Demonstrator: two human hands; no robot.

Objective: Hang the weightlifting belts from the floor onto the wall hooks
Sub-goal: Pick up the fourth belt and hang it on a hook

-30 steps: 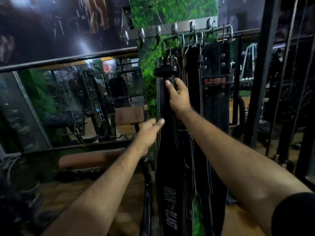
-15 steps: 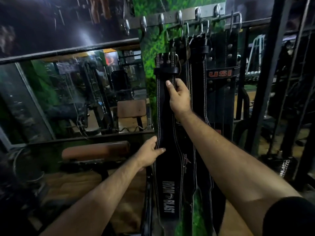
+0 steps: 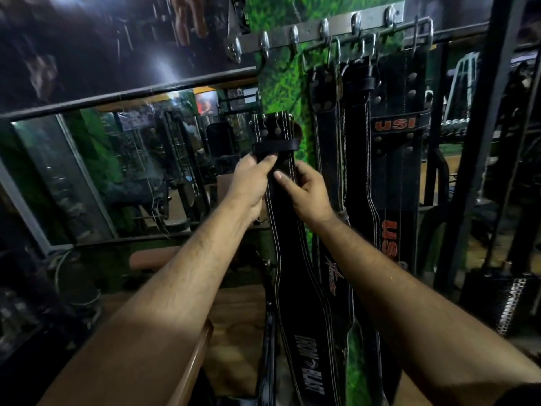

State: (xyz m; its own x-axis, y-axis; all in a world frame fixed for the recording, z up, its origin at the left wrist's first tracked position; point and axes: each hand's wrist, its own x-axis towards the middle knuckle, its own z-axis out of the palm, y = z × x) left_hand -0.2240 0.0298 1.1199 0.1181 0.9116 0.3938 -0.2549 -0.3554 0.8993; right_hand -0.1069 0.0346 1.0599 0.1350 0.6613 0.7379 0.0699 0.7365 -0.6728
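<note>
Leather, black and matte with pale double stitching along both edges, made up the belt (image 3: pixel 288 253) both hands held upright before the green textured wall panel (image 3: pixel 281 83). Left hand (image 3: pixel 251 183) and right hand (image 3: pixel 307 191) each pinched its narrow upper end, just under a loop and rivets. It widened lower down, white lettering near the bottom. Other dark belts (image 3: pixel 392 159) hung from shiny metal hooks (image 3: pixel 325 27) above.
</note>
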